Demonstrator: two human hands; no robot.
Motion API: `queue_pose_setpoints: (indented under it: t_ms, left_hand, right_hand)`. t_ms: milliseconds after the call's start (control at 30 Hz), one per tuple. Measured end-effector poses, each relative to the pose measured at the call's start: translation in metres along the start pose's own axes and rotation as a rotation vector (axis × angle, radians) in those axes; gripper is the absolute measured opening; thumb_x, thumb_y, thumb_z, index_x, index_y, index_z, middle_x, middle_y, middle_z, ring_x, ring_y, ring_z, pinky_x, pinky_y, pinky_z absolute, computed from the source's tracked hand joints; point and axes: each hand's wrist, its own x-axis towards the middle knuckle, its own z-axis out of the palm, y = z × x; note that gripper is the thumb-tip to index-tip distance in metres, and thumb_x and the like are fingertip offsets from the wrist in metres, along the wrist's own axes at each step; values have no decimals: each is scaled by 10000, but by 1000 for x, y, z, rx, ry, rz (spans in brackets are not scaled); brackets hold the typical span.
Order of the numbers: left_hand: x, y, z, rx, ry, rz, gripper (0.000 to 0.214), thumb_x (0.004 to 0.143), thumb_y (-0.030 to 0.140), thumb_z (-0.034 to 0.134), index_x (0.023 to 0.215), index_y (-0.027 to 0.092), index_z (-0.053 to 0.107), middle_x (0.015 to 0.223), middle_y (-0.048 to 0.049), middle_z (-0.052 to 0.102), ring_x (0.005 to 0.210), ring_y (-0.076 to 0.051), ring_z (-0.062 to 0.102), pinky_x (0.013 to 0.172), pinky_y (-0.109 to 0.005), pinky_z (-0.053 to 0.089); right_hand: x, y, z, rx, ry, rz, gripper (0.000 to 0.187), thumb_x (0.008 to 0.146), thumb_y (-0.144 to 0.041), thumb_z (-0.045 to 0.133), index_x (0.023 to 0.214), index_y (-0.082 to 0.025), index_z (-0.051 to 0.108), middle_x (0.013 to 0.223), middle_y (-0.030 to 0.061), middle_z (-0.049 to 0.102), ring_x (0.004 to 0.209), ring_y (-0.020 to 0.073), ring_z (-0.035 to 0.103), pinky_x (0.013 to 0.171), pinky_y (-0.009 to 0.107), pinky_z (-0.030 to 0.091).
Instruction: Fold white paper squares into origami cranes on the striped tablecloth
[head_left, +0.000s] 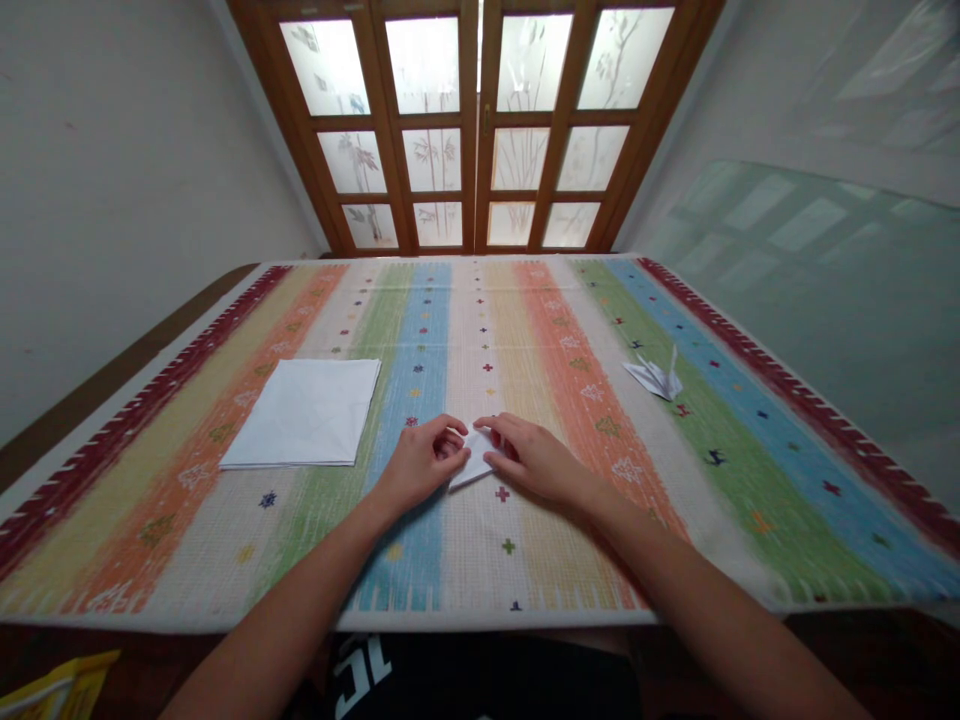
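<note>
A small folded piece of white paper (471,462) lies on the striped tablecloth (480,330), its point towards me. My left hand (424,465) holds its left side with curled fingers. My right hand (532,460) rests its fingertips on the right side, so the hands hide much of the paper. To the left lies a square stack of white paper (304,413). A finished-looking white origami figure (652,375) with a raised pointed tip sits further right, apart from both hands.
Wooden-framed frosted glass doors (480,125) stand beyond the table's far end. A pale wall (127,170) rises on the left, and a greenish glass panel (810,240) on the right. A yellow packet (60,690) lies below the near left table edge.
</note>
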Motion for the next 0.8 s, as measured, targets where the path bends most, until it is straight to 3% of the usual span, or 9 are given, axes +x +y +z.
queue_pose_setpoints:
  t_ms: [167,467,667,800]
  left_hand:
    - [2,-3,1,-118,47,-80,217,797,245,800,987,196,706,880,-51,805,759,-190,768,695,-289,597]
    - [3,-8,3,-330,-29,-231,367,690,221,885,986,174,672,801,-39,792,658,-162,740,609,-248,554]
    - [4,-10,0,-381,-97,-279,329,728,256,835,997,171,665,694,-13,761,581,-157,696,564,-240,513]
    - [2,-4,-1,-186,-117,-186,145,862,309,712,917,181,670,606,14,705,528,-138,637,564,-236,464]
  right_hand:
    - [0,-1,1,-17,2,28,388,982,-205,650,1370,-212,645,1096,77,708,791,167,627,776,318,497]
    - [0,-5,1,-54,-2,48,381,990,-201,644,1371,-197,638,1126,84,699,797,166,627,792,323,488]
    - [0,-4,2,-81,11,62,367,1003,-221,644,1370,-216,650,1151,83,697,802,163,644,785,315,490]
    - [0,-3,2,-111,-2,68,287,1025,-241,642,1308,-232,693,1136,75,686,857,181,670,794,311,497]
